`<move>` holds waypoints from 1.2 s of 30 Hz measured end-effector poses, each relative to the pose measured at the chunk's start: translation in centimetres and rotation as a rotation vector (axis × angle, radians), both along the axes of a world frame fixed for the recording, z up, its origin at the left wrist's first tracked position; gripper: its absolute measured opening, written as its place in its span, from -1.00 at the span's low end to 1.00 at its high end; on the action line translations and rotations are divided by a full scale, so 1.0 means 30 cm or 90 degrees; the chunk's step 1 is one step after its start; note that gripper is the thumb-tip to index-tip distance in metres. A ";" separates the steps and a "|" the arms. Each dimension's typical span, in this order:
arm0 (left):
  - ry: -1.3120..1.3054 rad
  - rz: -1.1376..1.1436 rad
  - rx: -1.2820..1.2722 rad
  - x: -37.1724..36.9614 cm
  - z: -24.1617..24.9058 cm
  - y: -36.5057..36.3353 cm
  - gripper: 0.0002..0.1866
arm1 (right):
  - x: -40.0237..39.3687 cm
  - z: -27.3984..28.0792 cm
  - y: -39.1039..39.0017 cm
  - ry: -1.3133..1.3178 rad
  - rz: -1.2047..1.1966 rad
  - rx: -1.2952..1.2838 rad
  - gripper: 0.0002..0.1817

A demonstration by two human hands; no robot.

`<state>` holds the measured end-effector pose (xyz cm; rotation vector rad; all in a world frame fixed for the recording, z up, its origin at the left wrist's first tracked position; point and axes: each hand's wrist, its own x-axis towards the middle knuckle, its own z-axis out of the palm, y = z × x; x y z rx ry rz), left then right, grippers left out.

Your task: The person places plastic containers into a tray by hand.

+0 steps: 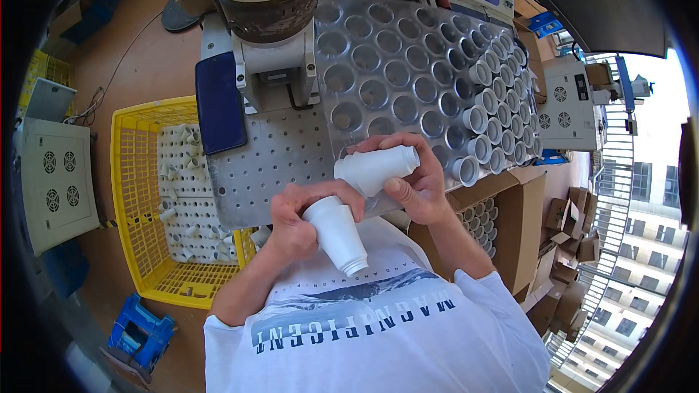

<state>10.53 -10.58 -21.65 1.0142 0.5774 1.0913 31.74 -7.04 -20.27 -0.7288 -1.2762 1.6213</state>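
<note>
Left of the metal tray (354, 7) are a yellow basket (125, 204) and, nearer it, a phone (220, 105). Off the tray's near left corner, the left hand (293, 224) is curled around a white bottle (336, 236), its ringed end slanting down toward the shirt (378, 349). The right hand (422, 189) is nearer the tray, at its near edge, gripping another white bottle (375, 166) lying almost level, ringed end pointing right. White cups (466, 169) fill the tray's right side; below that is a cardboard box (520, 225). Overlapping edges make it unclear whether either hand holds a second piece; several left fingertips are hidden.
</note>
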 end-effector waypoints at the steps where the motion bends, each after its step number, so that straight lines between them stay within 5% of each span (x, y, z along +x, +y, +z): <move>1: -0.001 -0.002 0.000 0.003 -0.010 0.001 -0.20 | 0.000 0.000 0.000 0.011 0.005 0.013 -0.39; 3: -0.008 0.035 -0.001 0.004 -0.023 0.003 -0.02 | 0.003 0.000 0.005 0.008 0.011 0.024 -0.40; 8: -0.006 0.048 0.017 -0.023 -0.023 0.013 -0.06 | 0.015 -0.011 0.014 -0.019 0.053 0.053 -0.42; 15: 0.102 -0.085 -0.038 -0.136 -0.041 -0.065 -0.24 | -0.012 0.057 -0.055 -0.180 0.173 -0.263 -0.25; 21: 0.076 -0.095 -0.046 -0.140 -0.029 -0.126 -0.28 | -0.070 0.165 -0.106 -0.530 0.207 -0.102 -0.26; 23: 0.071 -0.079 -0.040 -0.149 -0.029 -0.140 -0.25 | -0.063 0.138 -0.133 -0.596 0.189 0.195 -0.29; 29: 0.108 -0.093 -0.072 -0.169 -0.023 -0.152 -0.11 | -0.139 0.115 -0.127 -0.649 0.288 0.015 -0.27; 36: 0.103 -0.111 -0.127 -0.177 -0.005 -0.174 -0.12 | -0.130 0.080 -0.162 -0.625 0.232 0.183 -0.33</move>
